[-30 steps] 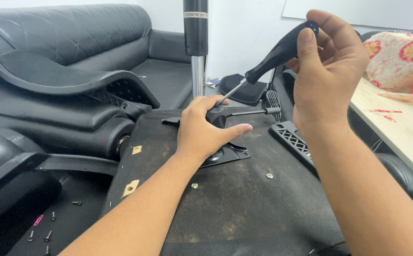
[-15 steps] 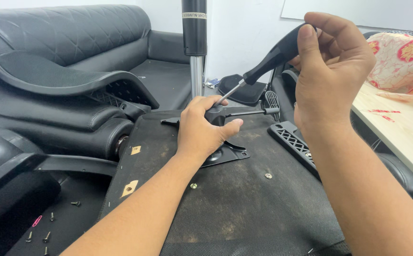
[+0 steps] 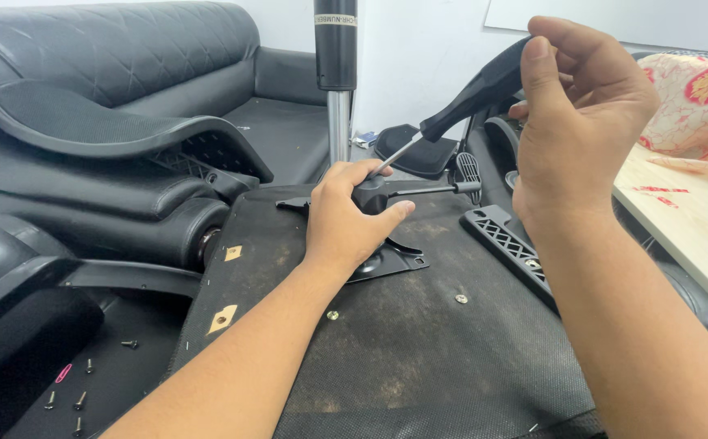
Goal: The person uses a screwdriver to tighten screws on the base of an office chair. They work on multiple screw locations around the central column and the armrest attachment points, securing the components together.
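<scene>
An upturned office chair seat with black fabric underside lies in front of me. My left hand rests on the black metal tilt mechanism plate bolted to it, fingers wrapped around the mechanism's hub. My right hand grips the black handle of a screwdriver, its thin metal shaft slanting down to the mechanism by my left fingers. The tip is hidden behind my left hand. A gas lift cylinder stands upright from the mechanism.
A black armrest lies on a black leather sofa to the left. Several loose screws sit at lower left. A black plastic bracket lies on the seat's right. A wooden table with a patterned cloth is at right.
My right hand has shifted its grip slightly on the screwdriver handle, as if turning it. My left hand stays on the mechanism.
</scene>
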